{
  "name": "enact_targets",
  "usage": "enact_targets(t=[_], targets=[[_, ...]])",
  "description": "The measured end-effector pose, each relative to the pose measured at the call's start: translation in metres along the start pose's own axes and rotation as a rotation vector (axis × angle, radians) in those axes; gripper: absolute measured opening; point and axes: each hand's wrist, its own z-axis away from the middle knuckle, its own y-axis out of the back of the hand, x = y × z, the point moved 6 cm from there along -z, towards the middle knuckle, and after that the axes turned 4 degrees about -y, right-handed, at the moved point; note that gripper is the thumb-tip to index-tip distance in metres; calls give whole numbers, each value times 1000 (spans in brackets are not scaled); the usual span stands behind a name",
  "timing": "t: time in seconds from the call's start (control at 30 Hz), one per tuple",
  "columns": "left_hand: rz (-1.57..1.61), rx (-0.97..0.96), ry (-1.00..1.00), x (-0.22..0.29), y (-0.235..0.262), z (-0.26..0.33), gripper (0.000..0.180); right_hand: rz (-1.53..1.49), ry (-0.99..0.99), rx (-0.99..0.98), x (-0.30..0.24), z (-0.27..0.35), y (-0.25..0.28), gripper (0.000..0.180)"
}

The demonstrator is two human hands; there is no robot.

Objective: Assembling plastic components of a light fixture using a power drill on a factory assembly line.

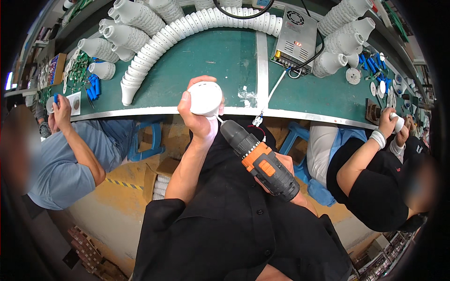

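Note:
My left hand (199, 122) is closed around a round white plastic housing (205, 98), its flat face turned up, just over the bench's front edge. In my right hand (285, 163) is an orange and black cordless drill (262, 164), gripped by its handle, which the body partly hides. The drill points up and to the left. Its thin bit meets the lower side of the housing near my left fingers; whether it presses into a screw I cannot tell.
A curved row of nested white cups (164, 41) crosses the green bench (211, 61). Behind stand more cup stacks (140, 18). A metal power supply (295, 40) with cables sits right of centre. Seated co-workers flank me, one with a white part (398, 124). Blue stools (147, 140) stand below.

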Motion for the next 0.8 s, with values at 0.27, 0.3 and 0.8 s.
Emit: enact_targets(t=[0.27,0.3,0.8], targets=[[8,-6,3,2,-4,0,63,17,23,13,0,1,1,34],[23,-2,2,3,-4,0,61,19,23,13,1,1,1,34],[-21,-40,-13,7,0,-2,64,2,6,-17,1,-3,-2,31]])
